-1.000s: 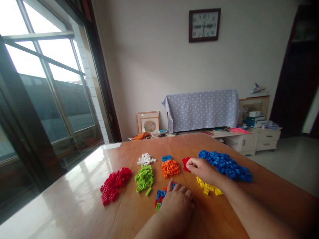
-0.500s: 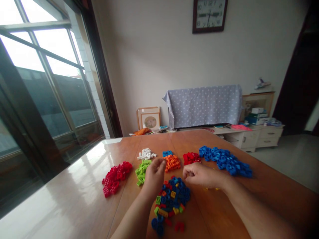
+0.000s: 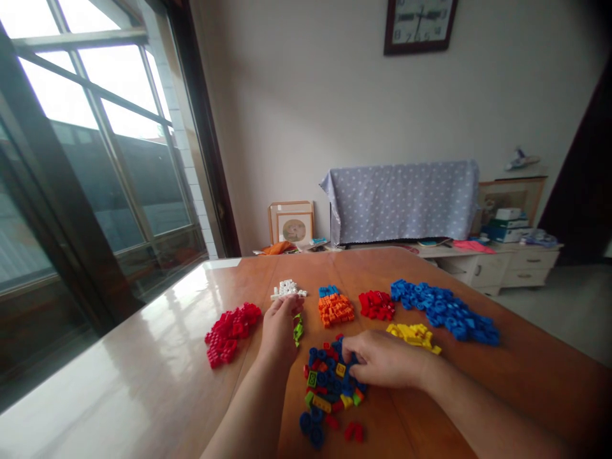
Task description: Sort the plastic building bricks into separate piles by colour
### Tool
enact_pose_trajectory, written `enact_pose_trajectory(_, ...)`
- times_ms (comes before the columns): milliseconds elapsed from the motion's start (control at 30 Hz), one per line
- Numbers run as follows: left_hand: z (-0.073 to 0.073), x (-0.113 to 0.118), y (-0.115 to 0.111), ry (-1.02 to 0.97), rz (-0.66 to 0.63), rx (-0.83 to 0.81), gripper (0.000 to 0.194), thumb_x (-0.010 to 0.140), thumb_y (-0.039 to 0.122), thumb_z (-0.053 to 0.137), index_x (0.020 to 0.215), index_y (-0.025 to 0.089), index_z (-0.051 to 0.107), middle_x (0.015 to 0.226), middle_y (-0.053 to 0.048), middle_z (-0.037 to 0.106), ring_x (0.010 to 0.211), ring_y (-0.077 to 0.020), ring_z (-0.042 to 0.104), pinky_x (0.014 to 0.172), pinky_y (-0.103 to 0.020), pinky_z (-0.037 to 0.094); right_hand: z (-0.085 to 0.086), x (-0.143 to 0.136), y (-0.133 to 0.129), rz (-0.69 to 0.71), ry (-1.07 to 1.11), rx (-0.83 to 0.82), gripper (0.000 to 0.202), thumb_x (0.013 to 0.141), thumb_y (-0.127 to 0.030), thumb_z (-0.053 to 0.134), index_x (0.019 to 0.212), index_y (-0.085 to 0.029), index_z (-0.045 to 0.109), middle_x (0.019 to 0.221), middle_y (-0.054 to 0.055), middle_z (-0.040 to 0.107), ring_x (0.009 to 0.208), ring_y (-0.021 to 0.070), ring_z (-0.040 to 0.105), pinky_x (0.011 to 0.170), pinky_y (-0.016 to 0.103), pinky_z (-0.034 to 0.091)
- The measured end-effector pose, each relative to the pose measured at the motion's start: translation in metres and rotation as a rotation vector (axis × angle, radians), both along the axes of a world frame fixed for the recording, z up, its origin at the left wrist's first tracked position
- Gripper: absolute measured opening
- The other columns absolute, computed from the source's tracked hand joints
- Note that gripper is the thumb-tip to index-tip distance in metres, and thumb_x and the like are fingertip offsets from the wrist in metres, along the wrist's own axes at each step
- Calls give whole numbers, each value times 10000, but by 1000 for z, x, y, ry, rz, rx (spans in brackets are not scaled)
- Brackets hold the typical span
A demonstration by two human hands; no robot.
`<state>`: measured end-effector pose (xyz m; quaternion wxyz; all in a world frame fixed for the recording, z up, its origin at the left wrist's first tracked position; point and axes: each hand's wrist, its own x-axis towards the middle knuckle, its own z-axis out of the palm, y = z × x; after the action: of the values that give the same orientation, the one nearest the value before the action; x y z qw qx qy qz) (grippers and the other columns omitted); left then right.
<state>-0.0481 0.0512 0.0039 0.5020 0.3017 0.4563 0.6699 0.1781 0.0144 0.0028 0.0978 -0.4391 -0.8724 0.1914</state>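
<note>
My left hand (image 3: 280,328) hovers over the lime-green bricks (image 3: 298,330), hiding most of them. Its fingertips are pressed together just in front of the white bricks (image 3: 287,288); whatever they pinch, if anything, is hidden. My right hand (image 3: 389,358) reaches palm-down onto the right side of a mixed pile of toy bricks (image 3: 329,382), mostly blue round pieces with red, yellow, orange and green ones. Thumb and forefinger are apart there, curved over blue pieces, with nothing visibly gripped.
Sorted around the wooden table (image 3: 162,382) are pinkish-red pieces (image 3: 233,333), orange bricks (image 3: 336,310), light-blue bricks (image 3: 328,291), red bricks (image 3: 377,305), yellow bricks (image 3: 415,335) and blue pieces (image 3: 444,312). A cloth-covered object (image 3: 404,201) stands on a low cabinet behind.
My left hand has moved left and forward, from beside the orange bricks to over the green ones. My right hand has come down onto the mixed pile, uncovering the yellow bricks.
</note>
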Motion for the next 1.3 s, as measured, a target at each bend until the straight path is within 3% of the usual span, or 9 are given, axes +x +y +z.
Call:
enact_pose_trajectory(167,1,-8,4,-98,16,-13,302,680,354,722,922,182,670,924,-48,730,765,-134,658,664,-240,424,-1,-3,2,-10,-37,71,139,767,-216,600,869,-240,691,823,9,716,723,163,584,581,247,264)
enact_pose_trajectory(300,7,-18,4,-185,56,-44,273,680,306,706,920,182,669,863,-32,725,734,-132,663,643,-239,422,0,-4,0,-5,-55,53,145,758,-234,620,882,-240,696,792,0,706,688,153,570,560,246,248)
enact_pose_trajectory(600,16,-20,0,-246,65,-80,214,685,254,706,882,181,666,825,-22,719,691,-120,649,611,-230,410,1,-5,9,48,4,-113,245,743,-268,686,984,-230,712,776,-24,660,653,121,549,534,203,299)
enact_pose_trajectory(867,9,-26,3,-231,54,-69,236,697,296,697,901,184,657,906,-46,730,740,-144,660,639,-247,409,3,-5,18,116,23,-260,148,766,-282,703,870,-177,700,696,-42,611,613,97,523,510,187,304)
enact_pose_trajectory(1300,5,-27,5,-225,26,-67,260,680,305,710,903,178,671,892,-52,728,744,-142,647,641,-249,393,1,-12,12,67,-29,-185,120,754,-291,689,807,-184,700,719,-25,681,613,105,553,514,195,316)
